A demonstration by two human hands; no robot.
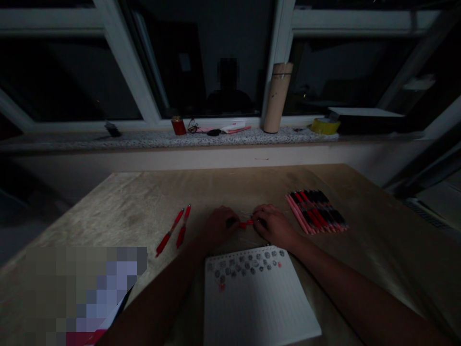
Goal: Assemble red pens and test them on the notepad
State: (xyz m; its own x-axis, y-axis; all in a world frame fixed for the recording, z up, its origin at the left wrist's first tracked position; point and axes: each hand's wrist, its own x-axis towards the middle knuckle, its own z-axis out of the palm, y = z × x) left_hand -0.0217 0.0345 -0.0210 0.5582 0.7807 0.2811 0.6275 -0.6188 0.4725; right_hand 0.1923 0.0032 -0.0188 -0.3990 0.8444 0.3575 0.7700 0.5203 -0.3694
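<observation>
Both my hands meet over the table just beyond the notepad. My left hand [222, 225] has its fingers closed on the left end of a red pen [247, 223]. My right hand [272, 223] pinches the right end. Fingers cover much of the pen, so I cannot tell whether it is whole or in parts. Small thin pieces lie behind it, too dim to name. A spiral notepad [255, 305] with rows of dark scribbles and a few red ones lies between my forearms. Two red pens [169, 234] rest on the table to the left.
Right of my hands lies a row of several red, black and pink pens [317, 211]. On the granite windowsill [144, 140] stand a tan flask [278, 98], a red jar [178, 126] and a yellow tape roll [325, 126]. A blurred-out patch covers the table's lower left.
</observation>
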